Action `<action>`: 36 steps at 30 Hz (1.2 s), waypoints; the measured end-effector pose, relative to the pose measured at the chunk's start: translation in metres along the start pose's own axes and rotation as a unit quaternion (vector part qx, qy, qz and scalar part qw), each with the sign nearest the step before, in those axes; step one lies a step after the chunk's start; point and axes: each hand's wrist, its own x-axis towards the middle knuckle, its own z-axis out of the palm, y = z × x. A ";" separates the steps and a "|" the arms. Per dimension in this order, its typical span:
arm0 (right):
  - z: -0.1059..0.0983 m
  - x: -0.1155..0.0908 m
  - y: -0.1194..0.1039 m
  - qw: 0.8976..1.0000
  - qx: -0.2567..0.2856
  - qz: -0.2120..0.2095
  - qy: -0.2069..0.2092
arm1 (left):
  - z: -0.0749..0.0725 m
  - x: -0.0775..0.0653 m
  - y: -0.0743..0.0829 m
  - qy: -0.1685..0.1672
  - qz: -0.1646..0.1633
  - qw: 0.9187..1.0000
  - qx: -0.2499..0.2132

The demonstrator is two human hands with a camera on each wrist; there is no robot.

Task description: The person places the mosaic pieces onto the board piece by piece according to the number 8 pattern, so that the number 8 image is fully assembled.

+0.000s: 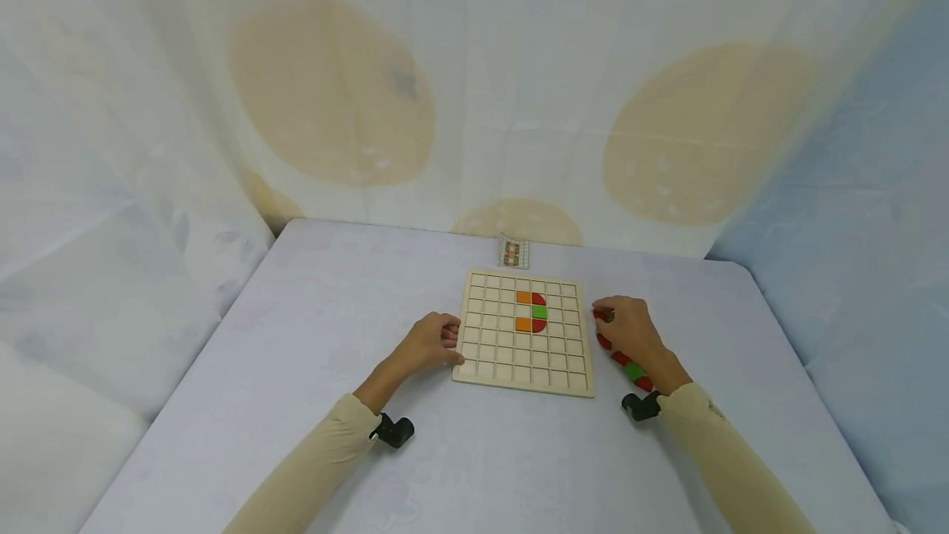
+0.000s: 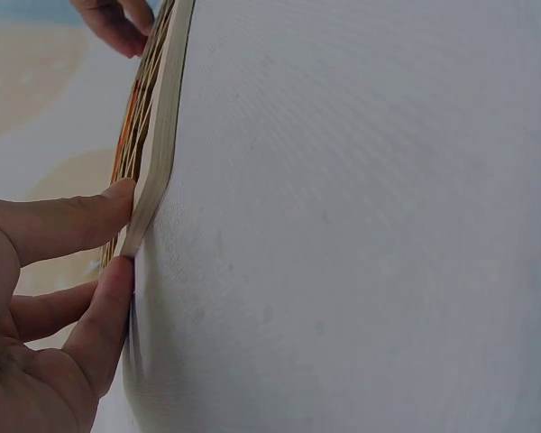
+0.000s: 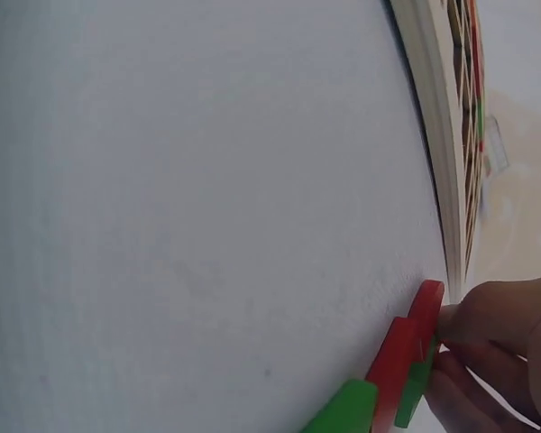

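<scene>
My left hand (image 1: 432,342) grips the left edge of a square wooden grid board (image 1: 493,357), its thumb on the rim near the front corner; in the left wrist view the fingertips press the board's pale side. Right of the board, my right hand (image 1: 628,326) has its fingertips on a small red piece (image 1: 597,314) at the far end of a row of game pieces. That piece is mostly covered by the fingers. Lower in the row lie a green piece (image 1: 634,372) and red ones, also seen as a red piece (image 3: 395,361) in the right wrist view.
On the board sit orange squares (image 1: 523,325), a green square (image 1: 539,312) and red rounded pieces (image 1: 539,325). A small printed pattern card (image 1: 514,253) lies behind the board. Patterned curtains (image 1: 519,105) enclose the white table (image 1: 356,287).
</scene>
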 end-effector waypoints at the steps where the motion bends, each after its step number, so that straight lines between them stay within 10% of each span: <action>1: 0.000 0.000 0.000 1.000 0.003 -0.003 0.000 | 0.000 0.000 0.000 0.000 -0.001 1.000 0.000; 18: -0.001 0.004 0.001 1.000 0.028 -0.010 0.010 | 0.001 0.001 -0.001 0.002 -0.006 1.000 0.008; 36: 0.030 0.016 -0.075 0.991 0.087 -0.102 -0.010 | 0.004 0.003 -0.002 0.003 -0.014 1.000 -0.003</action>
